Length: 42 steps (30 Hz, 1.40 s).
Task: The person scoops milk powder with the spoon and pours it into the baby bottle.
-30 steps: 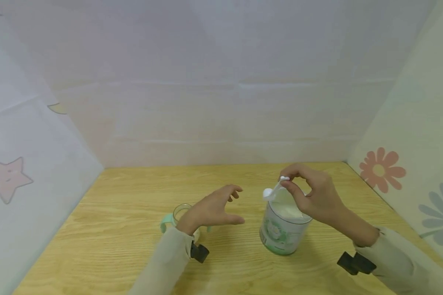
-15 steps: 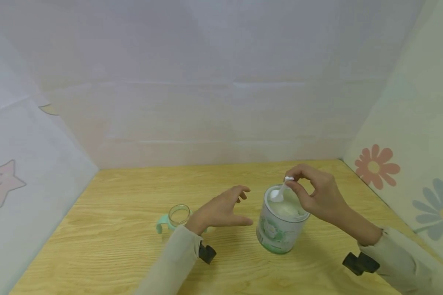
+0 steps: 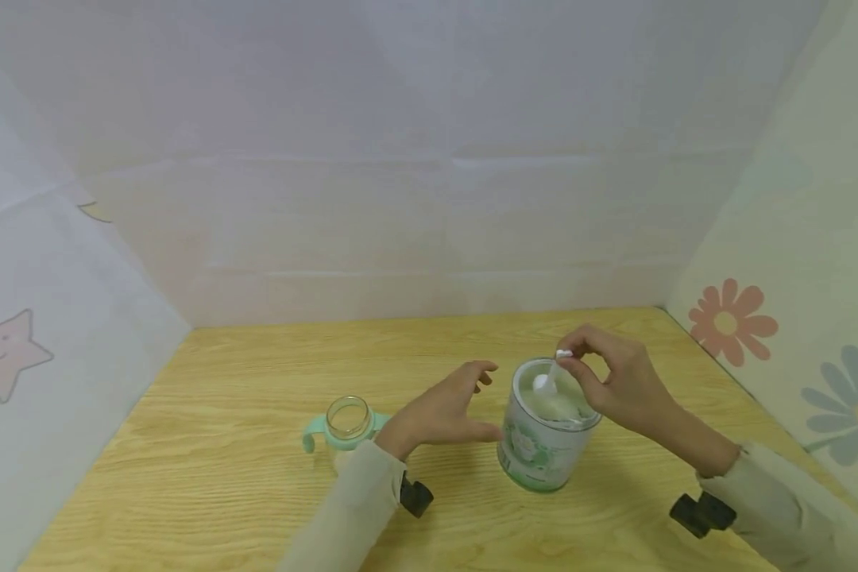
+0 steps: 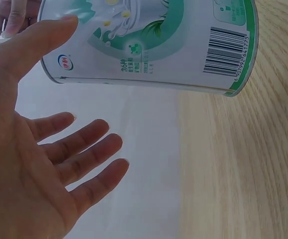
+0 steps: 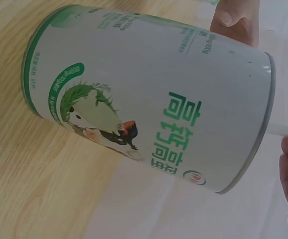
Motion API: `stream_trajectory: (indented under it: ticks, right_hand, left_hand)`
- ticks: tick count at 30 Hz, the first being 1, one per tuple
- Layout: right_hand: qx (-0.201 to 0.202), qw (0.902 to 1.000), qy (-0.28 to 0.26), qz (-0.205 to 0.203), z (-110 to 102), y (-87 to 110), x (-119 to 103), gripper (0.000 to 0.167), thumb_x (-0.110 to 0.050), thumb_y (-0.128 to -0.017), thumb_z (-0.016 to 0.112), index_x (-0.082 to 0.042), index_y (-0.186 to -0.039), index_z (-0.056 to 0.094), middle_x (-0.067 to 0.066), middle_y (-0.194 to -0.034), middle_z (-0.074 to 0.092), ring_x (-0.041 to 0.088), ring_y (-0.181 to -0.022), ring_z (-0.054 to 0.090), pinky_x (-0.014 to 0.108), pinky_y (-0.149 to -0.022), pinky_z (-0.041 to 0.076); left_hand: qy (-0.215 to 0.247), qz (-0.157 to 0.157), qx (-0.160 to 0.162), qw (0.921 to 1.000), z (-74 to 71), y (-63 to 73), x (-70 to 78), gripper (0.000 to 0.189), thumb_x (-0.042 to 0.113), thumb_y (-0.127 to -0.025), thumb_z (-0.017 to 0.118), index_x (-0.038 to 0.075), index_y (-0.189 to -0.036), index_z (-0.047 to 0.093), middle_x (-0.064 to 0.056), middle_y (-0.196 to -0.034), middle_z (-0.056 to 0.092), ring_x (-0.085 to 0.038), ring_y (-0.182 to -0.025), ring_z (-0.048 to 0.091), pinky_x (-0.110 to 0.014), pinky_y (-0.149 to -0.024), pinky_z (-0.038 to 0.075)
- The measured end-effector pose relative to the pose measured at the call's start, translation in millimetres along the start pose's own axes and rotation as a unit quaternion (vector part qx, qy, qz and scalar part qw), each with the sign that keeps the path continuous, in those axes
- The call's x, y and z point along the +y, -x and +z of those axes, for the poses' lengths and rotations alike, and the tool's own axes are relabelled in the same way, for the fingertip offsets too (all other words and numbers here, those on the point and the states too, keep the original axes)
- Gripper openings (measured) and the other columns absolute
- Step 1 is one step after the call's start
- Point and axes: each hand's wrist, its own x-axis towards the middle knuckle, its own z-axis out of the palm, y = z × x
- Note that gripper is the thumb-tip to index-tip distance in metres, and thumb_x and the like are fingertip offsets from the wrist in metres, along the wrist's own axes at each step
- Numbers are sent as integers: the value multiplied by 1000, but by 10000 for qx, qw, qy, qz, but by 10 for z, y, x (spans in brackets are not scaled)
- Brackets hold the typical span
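My right hand [image 3: 618, 387] pinches the end of a white plastic scoop [image 3: 546, 383] between thumb and fingers. The scoop's bowl is down inside the mouth of an open milk powder tin [image 3: 543, 457], over pale powder. The tin stands upright, white with green print and a barcode in the left wrist view. My left hand [image 3: 446, 409] is just left of the tin, fingers spread and holding nothing; its thumb overlaps the tin's side in the left wrist view. Behind the left wrist is a glass bottle [image 3: 348, 417] with a mint green collar and handles, uncapped, its lower part partly hidden by the sleeve.
Everything stands on a light wood-grain table [image 3: 243, 397]. A pale cloth backdrop [image 3: 429, 199] rises at the table's back edge and both sides, printed with a star and flowers. Black wrist cameras [image 3: 702, 514] sit on both sleeves.
The scoop has gone from the tin's left rim down into its mouth with my right hand. My left hand has slid right toward the tin, uncovering more of the bottle.
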Motion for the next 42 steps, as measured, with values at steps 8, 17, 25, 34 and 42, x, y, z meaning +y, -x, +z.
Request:
stream_trajectory:
  ticks: [8, 17, 25, 34, 42]
  right_hand:
    - [-496, 9987, 86, 85, -11, 48, 66, 25, 10, -74, 73, -8, -87, 62, -4, -79, 63, 5, -71, 59, 9, -69, 46]
    - [-1127, 9932, -301, -39, -19, 92, 156, 39, 19, -66, 73, -11, -88, 60, -2, -79, 64, 6, -71, 62, 9, -66, 46]
    - [-1581, 9866, -355, -190, -38, 106, 173, 32, 14, -72, 72, -9, -91, 60, -1, -82, 64, 4, -74, 62, 9, -70, 47]
    - [-2026, 9768, -494, -480, -49, 146, 164, 12, -1, -88, 64, -11, -90, 56, -7, -80, 59, 6, -71, 59, 8, -68, 43]
    - [-2155, 9745, -487, -379, -50, 146, 133, 10, -10, -94, 60, -14, -87, 54, -12, -77, 56, 4, -70, 60, 14, -63, 49]
  left_hand:
    - [164, -52, 47, 9998, 61, -19, -7, 88, 36, -83, 74, 12, -150, 21, -10, -141, 41, -25, -126, 46, -36, -100, 45]
    - [298, 3, 7, 9996, 138, -20, -4, 88, 38, -84, 72, 12, -150, 20, -9, -142, 38, -25, -126, 45, -34, -100, 44]
    - [318, 70, 224, 9992, 224, -33, 5, 91, 40, -82, 74, 12, -149, 18, -8, -148, 28, -27, -131, 37, -38, -102, 43]
    - [571, -2, 159, 9982, 314, -45, 8, 96, 41, -82, 74, 15, -151, 11, -8, -148, 24, -26, -133, 32, -40, -102, 42]
    - [645, 127, 220, 9976, 369, -102, 41, 98, 36, -82, 75, 13, -151, 9, -9, -147, 24, -26, -134, 31, -39, -105, 39]
